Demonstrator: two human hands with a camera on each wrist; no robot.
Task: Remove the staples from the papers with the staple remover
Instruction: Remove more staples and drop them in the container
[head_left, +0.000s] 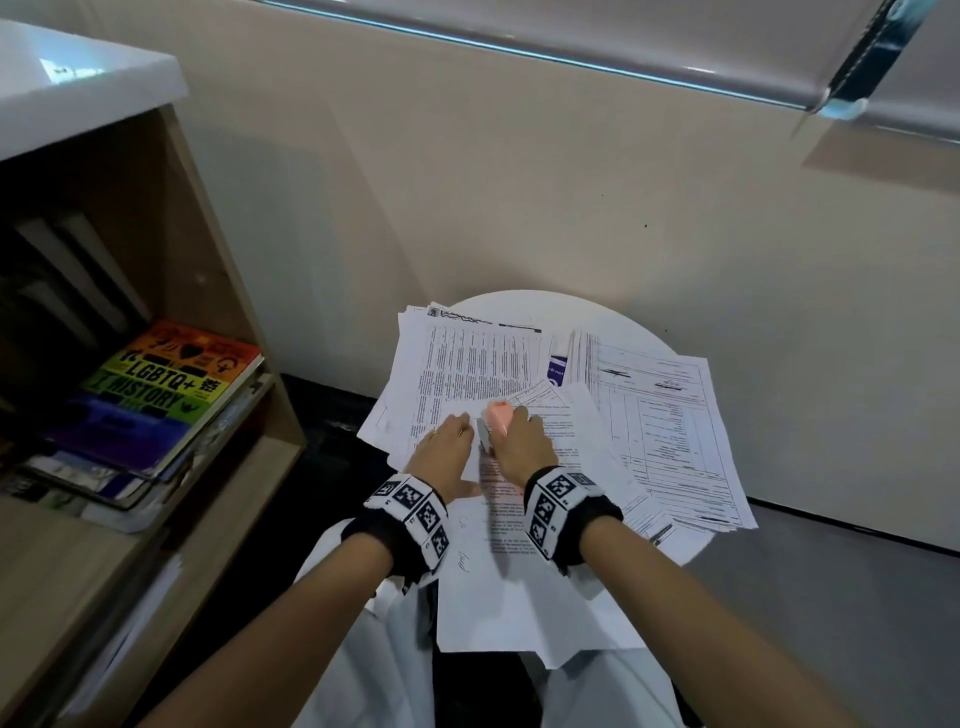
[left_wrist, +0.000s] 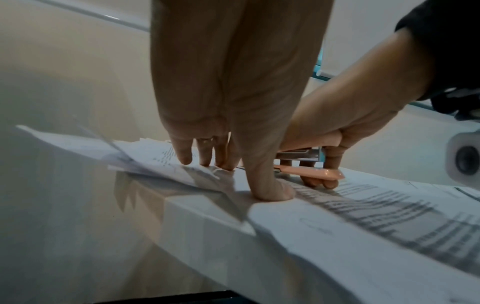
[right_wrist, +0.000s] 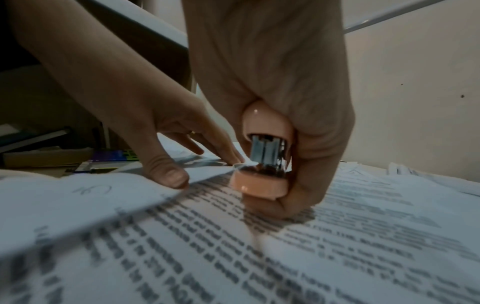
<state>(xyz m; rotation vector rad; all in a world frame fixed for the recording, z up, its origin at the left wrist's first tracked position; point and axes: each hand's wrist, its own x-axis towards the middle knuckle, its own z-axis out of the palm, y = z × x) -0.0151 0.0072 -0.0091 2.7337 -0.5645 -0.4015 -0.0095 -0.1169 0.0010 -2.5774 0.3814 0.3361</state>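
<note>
A printed document (head_left: 524, 519) lies on top of the paper pile on a small round white table (head_left: 597, 317). My right hand (head_left: 519, 441) grips a peach-pink staple remover (head_left: 496, 415) with metal jaws, its lower plate (right_wrist: 258, 185) set on the page near the top left corner. My left hand (head_left: 447, 447) lies flat beside it, with straight fingers (left_wrist: 205, 152) and thumb (left_wrist: 270, 185) pressing the paper (left_wrist: 363, 216) down. The staple itself is hidden under the tool (left_wrist: 311, 170).
More printed sheets (head_left: 675, 415) fan out across the table to the right and rear (head_left: 467, 353). A wooden shelf unit (head_left: 208, 312) with stacked books (head_left: 171, 395) stands at the left. A beige wall runs close behind the table.
</note>
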